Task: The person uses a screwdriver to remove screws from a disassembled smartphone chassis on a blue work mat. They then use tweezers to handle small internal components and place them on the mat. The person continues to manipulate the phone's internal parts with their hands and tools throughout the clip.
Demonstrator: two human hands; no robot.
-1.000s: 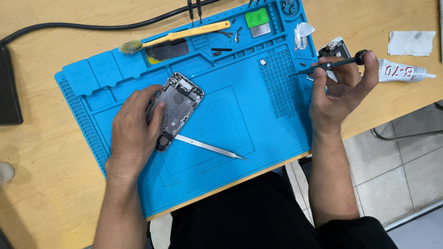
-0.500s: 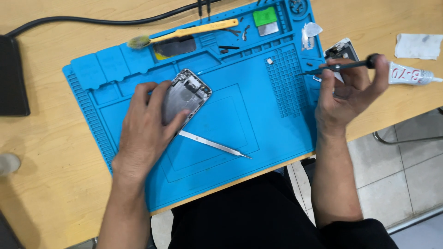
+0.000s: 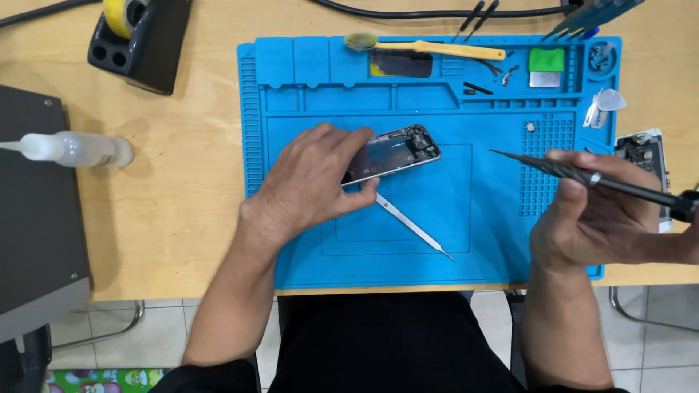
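Two hands: both at work over the blue repair mat (image 3: 306,240) on a light wooden table (image 3: 182,182).
Left hand (image 3: 313,182): lies palm down on the mat, fingers and thumb clamped round the lower end of the opened phone (image 3: 393,154).
Opened phone: flat on the mat near its middle, tilted, its inner parts facing up; its upper end sticks out to the right of the left fingers.
Right hand (image 3: 590,218): fingers closed round a thin dark screwdriver (image 3: 575,173), held over the mat's right edge.
Screwdriver: nearly level, tip pointing left toward the phone but well apart from it.
Metal tweezers (image 3: 411,227): loose on the mat just below the phone, beside the left thumb.
Second phone part (image 3: 644,156): on the table past the mat's right edge, behind the right hand.
Yellow brush (image 3: 429,48): in the mat's top tray.
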